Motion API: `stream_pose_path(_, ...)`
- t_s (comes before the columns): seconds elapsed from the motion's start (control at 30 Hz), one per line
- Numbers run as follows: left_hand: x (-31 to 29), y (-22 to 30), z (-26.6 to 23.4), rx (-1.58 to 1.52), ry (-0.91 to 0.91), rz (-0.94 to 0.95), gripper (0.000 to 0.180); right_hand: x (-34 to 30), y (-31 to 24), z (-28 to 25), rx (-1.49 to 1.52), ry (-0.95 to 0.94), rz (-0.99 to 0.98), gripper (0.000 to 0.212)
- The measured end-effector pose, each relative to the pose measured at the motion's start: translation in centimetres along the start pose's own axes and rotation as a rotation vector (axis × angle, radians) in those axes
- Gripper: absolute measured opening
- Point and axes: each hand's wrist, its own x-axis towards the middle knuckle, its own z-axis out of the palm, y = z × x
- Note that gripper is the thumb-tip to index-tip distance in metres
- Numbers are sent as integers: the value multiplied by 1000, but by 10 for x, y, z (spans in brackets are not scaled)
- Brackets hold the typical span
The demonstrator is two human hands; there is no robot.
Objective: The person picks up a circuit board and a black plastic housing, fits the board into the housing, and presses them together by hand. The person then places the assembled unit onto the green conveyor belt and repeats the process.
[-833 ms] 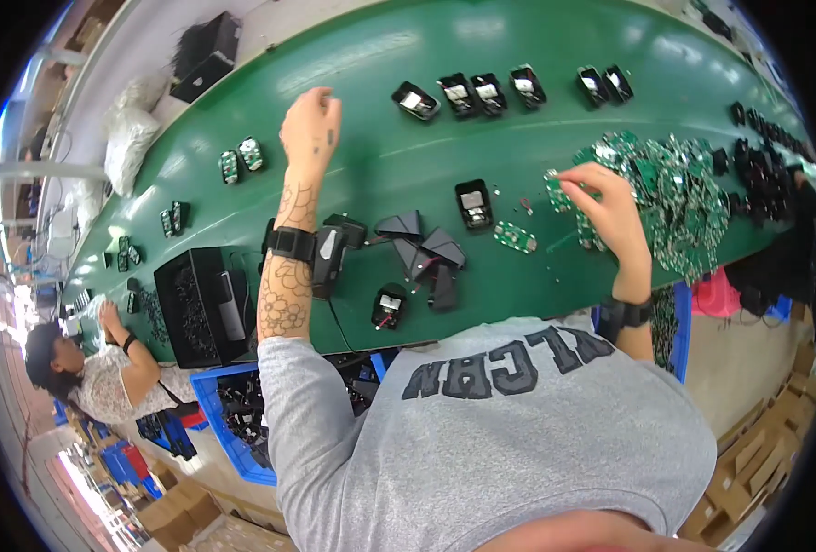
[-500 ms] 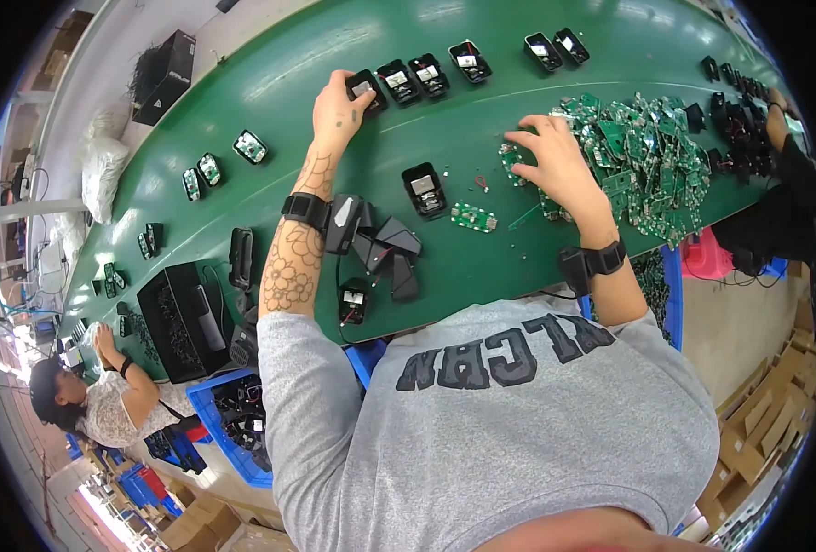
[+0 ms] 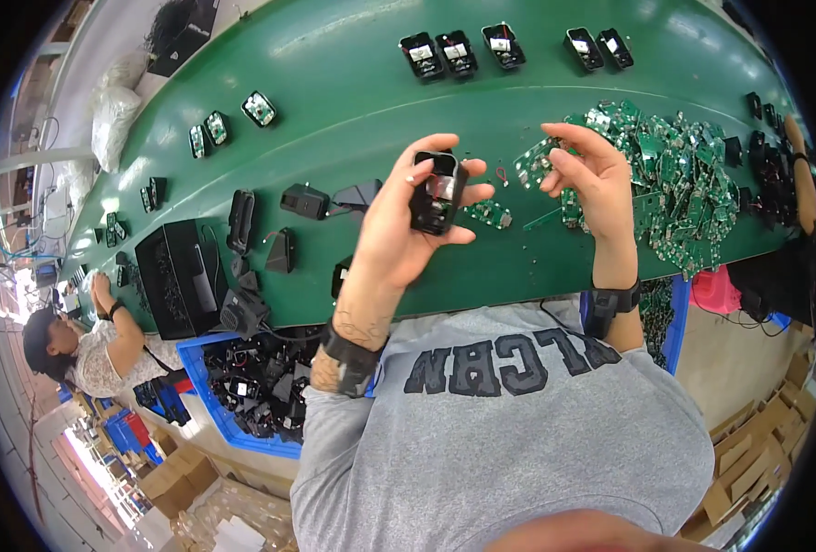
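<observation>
Black case sits in left hand, above green table, long axis pointing away from body. Thumb on left rim, other fingers spread round right side. Circuit board off to case's right, apart, looks pinched in right hand. Board pile further right, nearer right hand. Loose board lies between hands.

Black housing; green tabletop

Green tabletop bearing circuit-board heap, black casings, black box.
</observation>
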Motion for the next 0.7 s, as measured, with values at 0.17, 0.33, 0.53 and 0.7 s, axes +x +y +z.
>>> stream_pose_path(0.17,1,-14,16,155,152,73,32,-4,0,-8,150,-86,24,44)
stream_pose_path(0.33,0,-22,28,166,140,177,46,-14,6,-8,475,-202,-6,50)
stream_pose_path(0.53,1,-35,42,106,195,292,45,-26,12,10,395,-160,-58,53)
stream_pose_path(0.7,8,-48,41,79,165,368,45,-30,21,23,-128,55,-768,50)
